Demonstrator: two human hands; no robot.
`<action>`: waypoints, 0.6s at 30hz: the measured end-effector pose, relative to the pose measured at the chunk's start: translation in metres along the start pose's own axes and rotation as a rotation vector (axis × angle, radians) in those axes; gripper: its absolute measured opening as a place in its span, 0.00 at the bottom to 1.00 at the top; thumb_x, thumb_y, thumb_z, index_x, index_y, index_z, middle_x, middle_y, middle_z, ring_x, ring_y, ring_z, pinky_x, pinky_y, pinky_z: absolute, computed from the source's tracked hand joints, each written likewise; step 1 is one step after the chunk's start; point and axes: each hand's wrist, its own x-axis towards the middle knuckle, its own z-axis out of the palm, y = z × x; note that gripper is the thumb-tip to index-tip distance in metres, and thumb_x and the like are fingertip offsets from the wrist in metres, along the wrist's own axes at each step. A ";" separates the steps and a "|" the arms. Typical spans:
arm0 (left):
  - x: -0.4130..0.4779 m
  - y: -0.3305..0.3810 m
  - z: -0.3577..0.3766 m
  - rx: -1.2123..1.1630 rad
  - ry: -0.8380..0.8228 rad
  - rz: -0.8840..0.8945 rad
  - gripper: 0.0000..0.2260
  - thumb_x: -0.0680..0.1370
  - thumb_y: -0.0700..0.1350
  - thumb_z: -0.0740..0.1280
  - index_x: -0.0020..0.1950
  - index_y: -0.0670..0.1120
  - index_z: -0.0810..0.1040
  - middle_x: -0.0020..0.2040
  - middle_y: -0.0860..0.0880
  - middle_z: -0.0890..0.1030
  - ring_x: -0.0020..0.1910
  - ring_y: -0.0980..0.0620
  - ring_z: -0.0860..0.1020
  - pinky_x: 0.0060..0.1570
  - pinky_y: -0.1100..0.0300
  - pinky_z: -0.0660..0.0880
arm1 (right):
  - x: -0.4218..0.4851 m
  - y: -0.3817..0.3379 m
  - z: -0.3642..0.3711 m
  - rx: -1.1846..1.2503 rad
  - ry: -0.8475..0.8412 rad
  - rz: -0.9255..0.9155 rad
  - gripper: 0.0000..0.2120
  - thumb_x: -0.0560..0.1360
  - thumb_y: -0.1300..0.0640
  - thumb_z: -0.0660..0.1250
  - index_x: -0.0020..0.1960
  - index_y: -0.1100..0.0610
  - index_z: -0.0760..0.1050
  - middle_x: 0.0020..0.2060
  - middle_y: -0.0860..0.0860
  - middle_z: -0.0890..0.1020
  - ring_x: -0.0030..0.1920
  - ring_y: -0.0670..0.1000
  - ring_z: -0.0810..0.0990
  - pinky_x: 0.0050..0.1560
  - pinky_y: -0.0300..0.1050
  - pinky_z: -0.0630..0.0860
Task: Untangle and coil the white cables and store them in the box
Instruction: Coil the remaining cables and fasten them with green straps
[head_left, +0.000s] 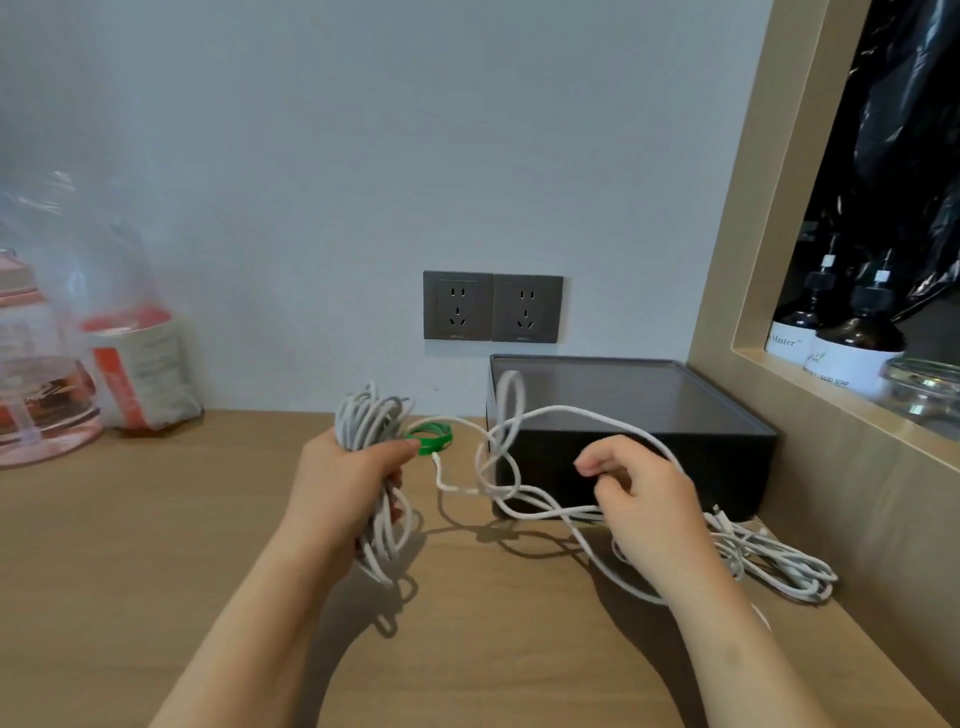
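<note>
Left hand (345, 478) is gripping an upright, elongated cable bundle (371, 415) above the desk (156, 519). Right hand (644, 499), fingers curled, is pinching a loose cable (519, 410) looping in front of the box (675, 415).

Soft, even light, moderately bright, comes from above toward 12 o'clock. The cable bundle (382, 467) and the loose cable (779, 564) cast soft shadows on the desk (156, 545) toward 6 o'clock. At 9 o'clock the plastic bag (104, 291) is smeared, out of focus. Wide-angle distortion tilts the wooden frame (727, 260) at 3 o'clock; glints speckle the glass jar (924, 384)
</note>
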 end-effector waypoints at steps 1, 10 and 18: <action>-0.002 -0.002 0.004 0.001 -0.023 -0.016 0.10 0.72 0.34 0.70 0.34 0.39 0.71 0.22 0.45 0.70 0.17 0.50 0.67 0.19 0.63 0.66 | -0.001 -0.005 0.002 0.084 -0.069 0.002 0.18 0.75 0.68 0.60 0.41 0.44 0.74 0.43 0.42 0.79 0.45 0.43 0.77 0.41 0.29 0.70; -0.008 -0.003 0.010 0.041 -0.172 -0.023 0.10 0.73 0.36 0.70 0.35 0.39 0.71 0.25 0.44 0.71 0.20 0.50 0.67 0.22 0.62 0.67 | -0.005 -0.014 0.013 -0.221 0.568 -0.320 0.09 0.73 0.57 0.62 0.51 0.55 0.78 0.44 0.49 0.80 0.46 0.48 0.71 0.43 0.41 0.67; -0.011 -0.003 0.012 0.084 -0.202 0.036 0.06 0.73 0.35 0.69 0.38 0.40 0.73 0.26 0.46 0.72 0.22 0.53 0.70 0.23 0.62 0.69 | -0.002 -0.025 0.001 0.564 -0.103 0.204 0.15 0.78 0.62 0.57 0.39 0.61 0.79 0.28 0.54 0.80 0.29 0.51 0.75 0.34 0.39 0.74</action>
